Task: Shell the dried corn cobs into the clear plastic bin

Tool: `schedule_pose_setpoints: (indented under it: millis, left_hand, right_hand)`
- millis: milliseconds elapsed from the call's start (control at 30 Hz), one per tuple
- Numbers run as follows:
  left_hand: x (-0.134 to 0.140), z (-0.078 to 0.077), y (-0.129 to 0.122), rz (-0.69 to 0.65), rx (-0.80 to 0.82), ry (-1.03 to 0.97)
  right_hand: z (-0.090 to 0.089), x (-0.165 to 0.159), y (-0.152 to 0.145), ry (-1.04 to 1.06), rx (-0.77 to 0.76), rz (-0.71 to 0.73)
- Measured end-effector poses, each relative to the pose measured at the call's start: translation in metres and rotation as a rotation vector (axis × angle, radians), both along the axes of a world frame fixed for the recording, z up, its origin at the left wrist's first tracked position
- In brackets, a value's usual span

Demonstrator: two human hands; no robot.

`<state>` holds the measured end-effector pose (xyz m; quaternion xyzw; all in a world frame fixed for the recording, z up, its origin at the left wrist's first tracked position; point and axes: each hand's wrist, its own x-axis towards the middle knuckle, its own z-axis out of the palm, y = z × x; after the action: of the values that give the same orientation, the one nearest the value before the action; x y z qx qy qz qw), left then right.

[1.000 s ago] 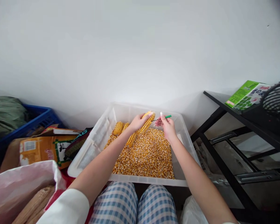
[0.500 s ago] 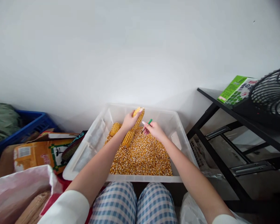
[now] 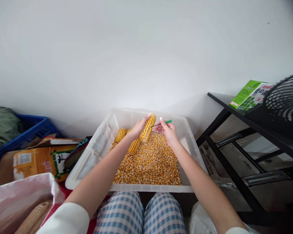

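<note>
An ear of corn [image 3: 147,127] is tilted in my left hand [image 3: 138,127], whose fingers are wrapped round it. My right hand [image 3: 170,132] pinches a thin screwdriver [image 3: 169,121] with a green handle; its dark shaft points left, and the tip is at the ear's right side. Both hands are over a translucent plastic bin [image 3: 151,187]. Loose corn kernels [image 3: 148,165] are heaped inside it. Another ear of corn [image 3: 133,147] lies on the heap under my left hand, and one more, a yellow cob [image 3: 121,134], rests at the left, partly covered by my forearm.
A black metal frame [image 3: 224,156] on the right bears a green box [image 3: 247,94] and a fan [image 3: 288,97]. To the left are a blue crate [image 3: 36,125], cardboard packaging [image 3: 39,161] and an open white sack [image 3: 21,185]. A white wall [image 3: 146,55] rises behind the bin.
My right hand has lifted and moved slightly right, and the screwdriver has turned from steep to nearly level, against the ear. The ear in my left hand has shifted a little right.
</note>
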<state>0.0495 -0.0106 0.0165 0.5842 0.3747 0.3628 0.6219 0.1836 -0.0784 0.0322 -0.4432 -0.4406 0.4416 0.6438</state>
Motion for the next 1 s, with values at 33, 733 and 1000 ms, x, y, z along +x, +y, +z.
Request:
schedule_pose_setpoints:
  millis: [33, 733, 1000]
  left_hand:
    - [0.0, 0.0, 0.0, -0.033, -0.035, -0.02]
    - [-0.005, 0.007, -0.008, 0.038, 0.433, 0.205]
    - [-0.01, 0.001, -0.004, 0.096, 0.614, 0.365]
  right_hand:
    - [0.0, 0.0, 0.0, 0.02, 0.024, -0.039]
    - [-0.01, 0.003, 0.004, -0.065, 0.071, 0.035]
    - [-0.016, 0.005, 0.008, -0.048, 0.014, 0.091]
